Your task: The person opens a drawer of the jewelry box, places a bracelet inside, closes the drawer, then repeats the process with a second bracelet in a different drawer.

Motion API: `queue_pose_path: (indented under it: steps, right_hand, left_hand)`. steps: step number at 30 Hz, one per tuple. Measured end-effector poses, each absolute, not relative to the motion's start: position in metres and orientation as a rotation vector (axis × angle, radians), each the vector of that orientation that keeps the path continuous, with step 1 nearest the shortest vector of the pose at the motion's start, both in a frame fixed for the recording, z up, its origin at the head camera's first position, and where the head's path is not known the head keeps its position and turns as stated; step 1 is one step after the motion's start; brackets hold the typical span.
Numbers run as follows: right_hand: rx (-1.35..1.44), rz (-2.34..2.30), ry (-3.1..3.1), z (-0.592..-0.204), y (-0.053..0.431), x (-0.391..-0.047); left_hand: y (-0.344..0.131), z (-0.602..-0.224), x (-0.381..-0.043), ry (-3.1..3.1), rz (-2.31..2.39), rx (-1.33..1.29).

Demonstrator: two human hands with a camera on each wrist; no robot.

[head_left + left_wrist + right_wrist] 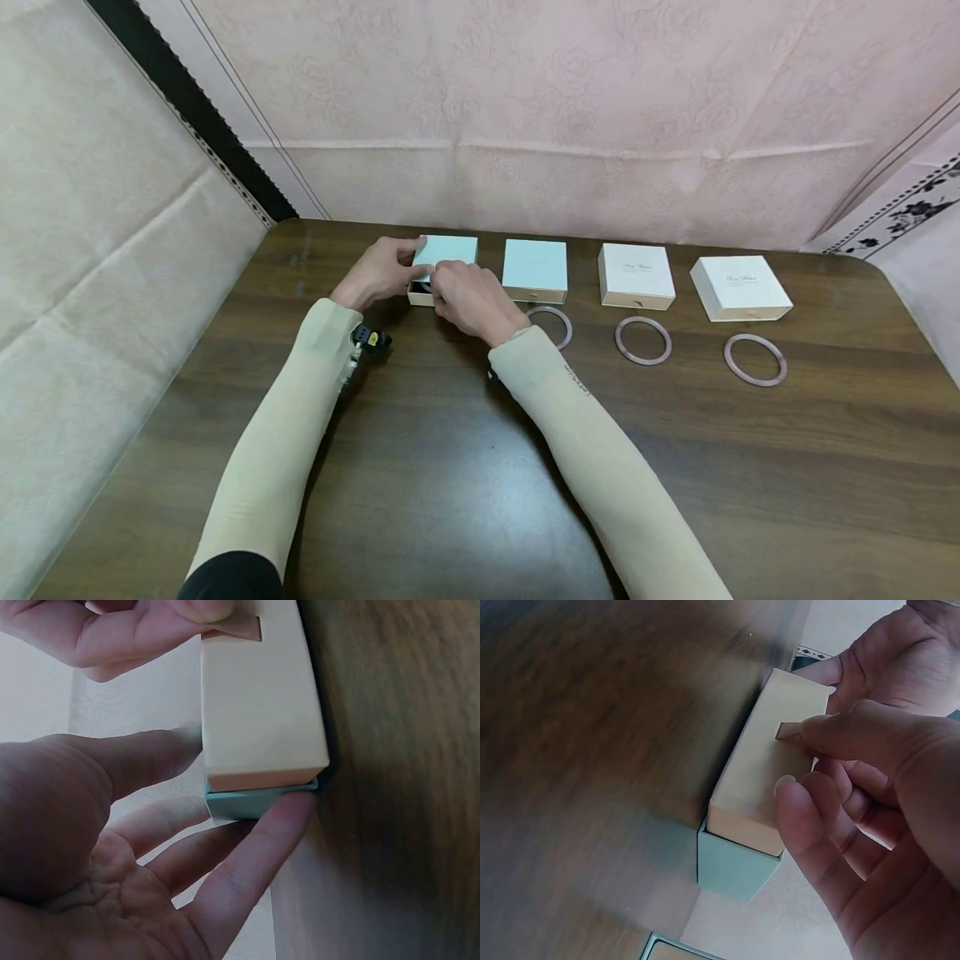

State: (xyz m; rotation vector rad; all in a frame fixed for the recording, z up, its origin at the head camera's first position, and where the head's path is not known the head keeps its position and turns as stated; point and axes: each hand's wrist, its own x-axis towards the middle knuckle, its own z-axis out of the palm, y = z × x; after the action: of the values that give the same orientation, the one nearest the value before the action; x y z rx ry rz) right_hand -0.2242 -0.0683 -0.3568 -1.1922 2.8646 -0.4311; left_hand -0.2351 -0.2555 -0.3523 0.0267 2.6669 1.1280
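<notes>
My left hand [381, 272] holds the leftmost light-blue drawer box [452, 248] by its sleeve, thumb and fingers about its left end. My right hand [474, 298] is at the front of the same box. In the right wrist view its thumb and finger pinch the small tan ribbon tab [788, 730] on the cream drawer [754, 769]. The drawer front sticks out a little past the blue sleeve [259, 804]. A dark gap shows in the drawer's top in the head view, and most of its inside is hidden.
To the right stand another light-blue box [535, 267] and two white boxes [637, 271], [741, 283] in a row. Pale lilac bangles [559, 315], [643, 341], [755, 360] lie before them, the first partly behind my right wrist. A patterned cloth [525, 108] hangs behind the wooden table [420, 467].
</notes>
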Motion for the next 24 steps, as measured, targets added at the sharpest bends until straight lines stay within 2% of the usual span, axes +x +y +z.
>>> queue_pose_path:
  steps: [24]
  right_hand:
    - [-1.18,-0.457,2.887,-0.3585,-0.0683,-0.2258]
  left_hand:
    - [-0.2554,-0.3528,-0.236,2.664,1.128,0.023]
